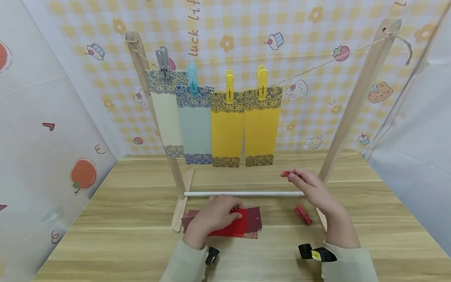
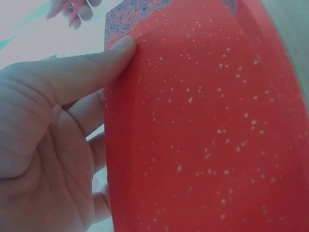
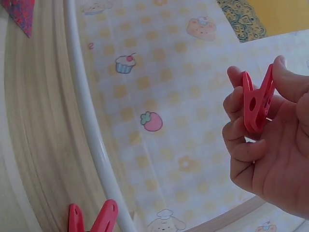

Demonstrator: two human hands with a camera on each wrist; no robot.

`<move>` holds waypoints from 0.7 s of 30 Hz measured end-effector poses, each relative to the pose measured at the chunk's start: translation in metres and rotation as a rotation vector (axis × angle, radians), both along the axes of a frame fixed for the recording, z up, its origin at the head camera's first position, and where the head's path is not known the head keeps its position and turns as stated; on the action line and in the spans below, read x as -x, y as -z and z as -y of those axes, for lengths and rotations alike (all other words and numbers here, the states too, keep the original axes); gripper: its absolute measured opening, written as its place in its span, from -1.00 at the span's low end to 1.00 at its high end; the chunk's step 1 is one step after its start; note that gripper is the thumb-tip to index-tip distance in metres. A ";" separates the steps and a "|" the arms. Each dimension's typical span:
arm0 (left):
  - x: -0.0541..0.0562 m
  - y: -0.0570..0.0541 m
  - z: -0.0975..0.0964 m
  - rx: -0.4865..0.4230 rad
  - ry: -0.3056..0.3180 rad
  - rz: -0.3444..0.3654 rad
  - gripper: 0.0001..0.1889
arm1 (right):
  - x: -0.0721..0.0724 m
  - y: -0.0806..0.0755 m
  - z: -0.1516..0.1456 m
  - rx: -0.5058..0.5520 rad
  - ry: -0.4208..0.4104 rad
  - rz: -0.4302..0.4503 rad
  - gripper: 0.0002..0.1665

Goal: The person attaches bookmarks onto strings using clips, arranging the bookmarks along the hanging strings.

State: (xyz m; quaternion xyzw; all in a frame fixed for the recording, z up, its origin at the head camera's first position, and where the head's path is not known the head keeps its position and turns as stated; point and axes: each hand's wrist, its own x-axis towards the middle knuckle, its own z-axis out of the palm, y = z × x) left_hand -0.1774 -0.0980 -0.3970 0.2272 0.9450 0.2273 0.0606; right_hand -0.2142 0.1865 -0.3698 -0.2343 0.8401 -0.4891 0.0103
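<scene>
My left hand (image 1: 219, 213) grips a red paper card (image 2: 193, 116) by its edge, with the thumb flat on its gold-flecked face. A patterned band marks the card's end in the left wrist view. Another red card (image 1: 251, 235) lies under it, low over the table. My right hand (image 1: 315, 192) is raised near the right post and pinches a red clothespin (image 3: 258, 99) between thumb and fingers, its handle ends against the fingertips. Below that hand, a second red clothespin (image 1: 303, 214) lies on the table.
A string (image 1: 317, 67) spans two wooden posts (image 1: 359, 102). From it hang a cream card (image 1: 167, 117), a pale blue card (image 1: 195, 131) and two yellow cards (image 1: 227, 133), held by grey, light blue and yellow clothespins. A white rod (image 1: 260, 194) joins the posts low down.
</scene>
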 end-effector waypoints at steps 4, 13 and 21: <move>-0.002 -0.003 0.000 -0.008 0.014 -0.019 -0.97 | -0.001 -0.002 0.000 0.073 -0.011 0.014 -0.59; -0.004 -0.012 0.000 -0.041 0.045 -0.043 -0.96 | -0.002 -0.005 0.004 0.143 -0.013 -0.036 -0.66; -0.002 -0.016 -0.002 -0.094 0.066 -0.029 -0.94 | -0.008 -0.012 0.007 0.176 -0.013 -0.100 -0.67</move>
